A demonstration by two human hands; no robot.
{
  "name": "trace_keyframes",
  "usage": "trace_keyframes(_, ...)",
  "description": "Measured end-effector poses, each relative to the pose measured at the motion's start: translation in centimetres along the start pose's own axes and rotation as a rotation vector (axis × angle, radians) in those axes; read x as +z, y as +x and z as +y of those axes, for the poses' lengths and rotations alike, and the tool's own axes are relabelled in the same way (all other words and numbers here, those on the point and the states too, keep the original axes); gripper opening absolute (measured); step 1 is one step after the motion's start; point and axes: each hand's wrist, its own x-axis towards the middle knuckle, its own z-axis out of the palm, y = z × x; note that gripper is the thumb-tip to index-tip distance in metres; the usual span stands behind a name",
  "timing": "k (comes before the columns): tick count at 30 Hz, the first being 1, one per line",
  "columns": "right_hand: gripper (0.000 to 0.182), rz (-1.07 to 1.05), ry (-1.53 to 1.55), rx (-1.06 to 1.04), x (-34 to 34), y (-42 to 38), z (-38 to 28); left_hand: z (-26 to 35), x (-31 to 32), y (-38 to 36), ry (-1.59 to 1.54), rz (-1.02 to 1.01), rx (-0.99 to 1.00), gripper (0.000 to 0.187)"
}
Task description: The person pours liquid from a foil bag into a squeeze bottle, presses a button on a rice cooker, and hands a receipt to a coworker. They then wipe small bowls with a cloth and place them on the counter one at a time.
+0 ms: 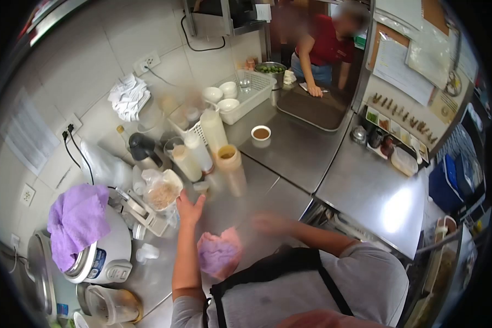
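My left hand (190, 208) reaches forward, thumb spread away from the fingers. Its fingertips are right at the edge of a white bowl (165, 195) heaped with pale, shredded-looking food. Plastic wrap lies around that bowl. My right hand (268, 223) is smeared by motion over the steel counter, so its fingers do not show clearly. Between my forearms lies a crumpled pink and purple cloth (220, 252). Just ahead of my hands stands a squeeze bottle (232, 174) of tan sauce, beside bottles of paler sauce (213, 131).
A rice cooker (106, 251) draped with a purple towel (77, 221) stands at left. Farther off are a small cup of brown sauce (261, 133) and a white basket (251, 104) with bowls. Across the counter, another person's hand (314, 90) touches a brown tray (311, 112).
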Motion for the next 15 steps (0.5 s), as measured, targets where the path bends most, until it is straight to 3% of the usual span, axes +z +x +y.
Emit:
trace_keyframes(1, 0.017, -0.027, 0.048, 0.098, -1.9, -0.3, 1.5, 0.7, 1.5, 0.9, 0.066, 0.036, -0.079, 0.073)
trace_keyframes(3, 0.016, 0.050, -0.218, 0.051, -8.2, -1.3, 2.5, 1.9, 3.8, 2.0, 0.183, 0.057, -0.224, 0.081)
trace_keyframes(5, 0.015, 0.127, -0.098, 0.248, -13.8, -2.3, 2.6, 3.5, 5.3, 3.3, 0.277, 0.050, -0.348, 0.086)
trace_keyframes(7, 0.015, 0.276, -0.109, 0.239, -16.7, -3.3, 5.0, 5.3, 5.9, 3.3, 0.315, 0.023, -0.389, 0.087)
trace_keyframes(9, 0.012, 0.252, -0.050, 0.318, -18.4, -4.4, 6.1, 4.6, 6.9, 3.4, 0.369, 0.018, -0.402, 0.087)
trace_keyframes(11, 0.010, 0.322, -0.182, 0.151, -17.9, -4.7, 8.8, 5.7, 6.8, 3.6, 0.397, 0.017, -0.464, 0.085)
trace_keyframes(15, 0.007, 0.315, -0.259, 0.112, -18.0, -4.5, 7.3, 5.2, 7.0, 3.4, 0.464, -0.026, -0.476, 0.083)
